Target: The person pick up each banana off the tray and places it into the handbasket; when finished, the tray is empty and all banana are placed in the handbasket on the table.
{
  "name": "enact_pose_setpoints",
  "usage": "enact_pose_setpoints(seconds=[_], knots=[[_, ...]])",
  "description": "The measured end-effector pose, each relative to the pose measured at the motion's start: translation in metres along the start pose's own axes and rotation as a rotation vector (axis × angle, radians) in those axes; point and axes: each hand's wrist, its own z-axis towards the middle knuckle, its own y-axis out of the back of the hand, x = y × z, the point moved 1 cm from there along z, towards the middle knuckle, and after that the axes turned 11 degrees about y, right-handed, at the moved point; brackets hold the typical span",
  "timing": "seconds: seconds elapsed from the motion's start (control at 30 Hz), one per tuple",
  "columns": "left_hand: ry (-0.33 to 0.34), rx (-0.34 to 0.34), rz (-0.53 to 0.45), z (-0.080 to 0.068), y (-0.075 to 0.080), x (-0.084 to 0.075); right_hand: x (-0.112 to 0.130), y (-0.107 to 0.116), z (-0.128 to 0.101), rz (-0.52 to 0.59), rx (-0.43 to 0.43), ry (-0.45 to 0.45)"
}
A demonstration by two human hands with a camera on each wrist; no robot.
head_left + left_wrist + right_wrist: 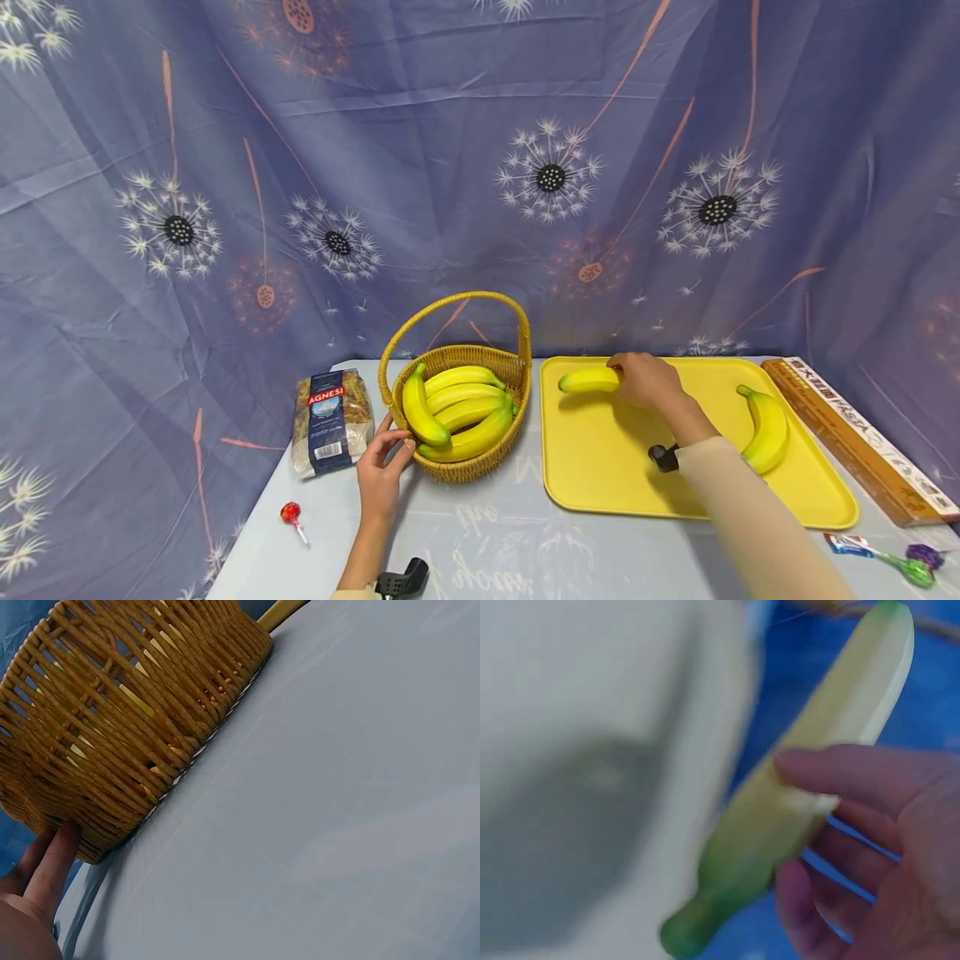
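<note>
My right hand [645, 381] grips a yellow banana [588, 381] with greenish ends above the back left of a yellow tray [600, 496]. In the right wrist view the thumb and fingers hold the banana [754, 829] around its middle. A second banana [767, 429] lies on the tray's right side, partly behind my sleeve. My left hand [381, 479] touches the left front of a wicker basket [461, 472] with a tall handle. Its fingers [56, 862] rest against the outer wall in the left wrist view. Several bananas [468, 412] lie inside the basket.
Left of the basket stands a pasta bag [330, 425], with a red lollipop [291, 513] in front. A long brown-and-white box [862, 442] lies along the tray's right edge. More lollipops [917, 571] are at the front right corner. A patterned blue curtain [450, 183] hangs behind.
</note>
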Motion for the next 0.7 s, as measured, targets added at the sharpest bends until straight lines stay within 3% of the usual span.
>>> enact_pose_setpoints(seconds=[0.13, 0.3, 0.47, 0.7], knots=[[-0.009, 0.001, -0.005, 0.001, 0.001, -0.002, 0.040, 0.024, -0.001, 0.144, -0.015, 0.118], [-0.021, -0.002, -0.020, 0.001, 0.001, -0.003, 0.092, 0.041, 0.003, 0.143, -0.023, 0.298], [-0.022, 0.000, -0.030, 0.000, 0.002, -0.001, 0.132, 0.046, 0.012, 0.082, -0.034, 0.412], [-0.021, 0.000, -0.021, -0.001, 0.000, -0.001, 0.172, 0.039, 0.045, 0.162, 0.031, 0.586]])
